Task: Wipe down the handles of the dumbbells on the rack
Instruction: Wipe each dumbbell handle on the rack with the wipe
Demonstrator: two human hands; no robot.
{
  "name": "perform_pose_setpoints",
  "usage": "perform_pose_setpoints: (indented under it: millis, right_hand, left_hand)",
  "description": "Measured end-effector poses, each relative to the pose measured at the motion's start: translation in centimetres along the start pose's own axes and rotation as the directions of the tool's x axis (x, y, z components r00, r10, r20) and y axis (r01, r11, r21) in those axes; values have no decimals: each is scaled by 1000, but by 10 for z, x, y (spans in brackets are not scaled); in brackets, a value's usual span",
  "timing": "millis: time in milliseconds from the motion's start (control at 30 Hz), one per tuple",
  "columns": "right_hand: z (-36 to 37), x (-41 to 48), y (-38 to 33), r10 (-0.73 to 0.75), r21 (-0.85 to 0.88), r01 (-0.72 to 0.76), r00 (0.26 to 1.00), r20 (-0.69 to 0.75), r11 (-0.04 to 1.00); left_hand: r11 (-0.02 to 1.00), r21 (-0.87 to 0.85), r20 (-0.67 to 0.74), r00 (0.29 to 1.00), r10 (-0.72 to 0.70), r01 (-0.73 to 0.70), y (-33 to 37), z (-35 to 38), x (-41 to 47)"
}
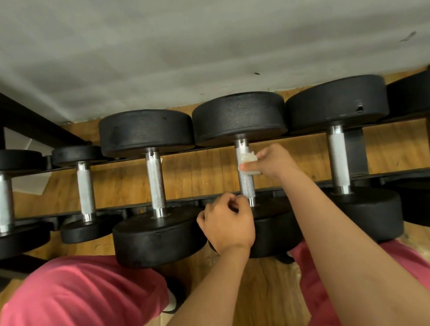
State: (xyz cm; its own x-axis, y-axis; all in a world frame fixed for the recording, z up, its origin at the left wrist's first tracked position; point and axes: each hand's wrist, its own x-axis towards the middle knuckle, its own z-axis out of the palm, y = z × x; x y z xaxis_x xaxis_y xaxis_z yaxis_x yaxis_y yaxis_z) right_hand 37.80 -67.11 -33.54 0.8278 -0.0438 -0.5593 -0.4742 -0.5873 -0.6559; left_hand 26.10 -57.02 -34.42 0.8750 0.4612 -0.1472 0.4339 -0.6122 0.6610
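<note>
Centre dumbbell (238,117) on rack (122,207): right hand (272,161) pinches small wipe (247,159) against upper handle (246,186). Left hand (225,220) at near head, fingers curled, contents indeterminable. Risk: scrap-sized wipe probably snags on knurling and slips free, lower handle left unwiped

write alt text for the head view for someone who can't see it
The grip of a person's right hand presses a white wipe on the knurled steel handle of a black dumbbell on a rack. The left hand lies curled on its near head. Five more dumbbells flank it.
</note>
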Motion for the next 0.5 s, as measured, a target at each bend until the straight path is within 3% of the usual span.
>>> perform_pose_setpoints:
  millis: [100, 167, 233, 333, 400, 500]
  right_hand:
    - [4, -12, 7, 84, -254, -43, 984, 155, 966]
    - [11, -18, 13, 152, -310, -81, 965, 215, 947]
    - [16, -25, 15, 161, -401, -82, 973, 168, 912]
    - [24, -46, 11, 32, -571, -21, 999, 10, 821]
    - [29, -52, 13, -56, -494, 48, 998, -1, 868]
    - [27, -64, 14, -187, -96, 199, 975, 120, 975]
  left_hand:
    - [1000, 14, 3, 1000, -8, 8, 3, -1, 0]
    - [1000, 25, 14, 1000, -9, 8, 2, -2, 0]
    - [1000, 16, 31, 999, -11, 10, 2, -2, -1]
    - [998, -42, 84, 996, -39, 43, -2, -3, 0]
    - [980, -164, 204, 976, -78, 112, -7, -9, 6]
    - [884, -386, 391, 915, -103, 264, -12, -34, 14]
